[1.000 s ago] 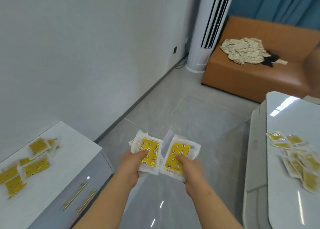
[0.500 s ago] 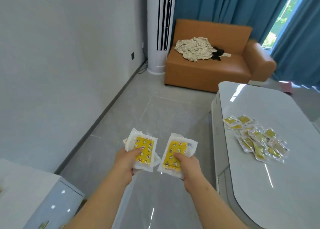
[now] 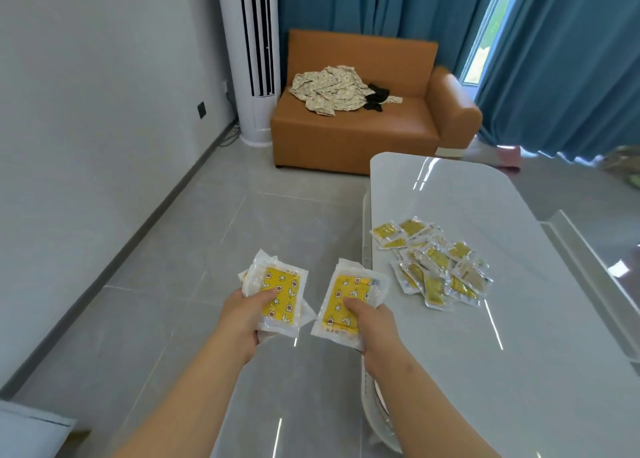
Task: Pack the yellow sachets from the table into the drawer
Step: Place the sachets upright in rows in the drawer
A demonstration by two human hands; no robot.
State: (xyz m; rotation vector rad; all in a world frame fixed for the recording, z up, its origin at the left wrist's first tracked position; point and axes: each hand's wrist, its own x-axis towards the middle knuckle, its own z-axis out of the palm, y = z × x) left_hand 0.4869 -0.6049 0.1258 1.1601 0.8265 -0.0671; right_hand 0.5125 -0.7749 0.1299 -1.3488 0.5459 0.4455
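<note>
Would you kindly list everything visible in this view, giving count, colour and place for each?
left stack: several sachets, yellow, over the floor
right stack: several sachets, yellow, at the table edge
table pile: many sachets, yellow, loose on the table
table: one, glossy pale grey, right
sofa: one, orange-brown, far wall
cloth: one crumpled heap, cream patterned, on the sofa
dark item: one, black, beside the cloth
air conditioner: one tower, white, left of the sofa
curtains: blue, behind the sofa
cabinet: one corner, white, bottom left
left hand: grips the left stack
right hand: grips the right stack
</note>
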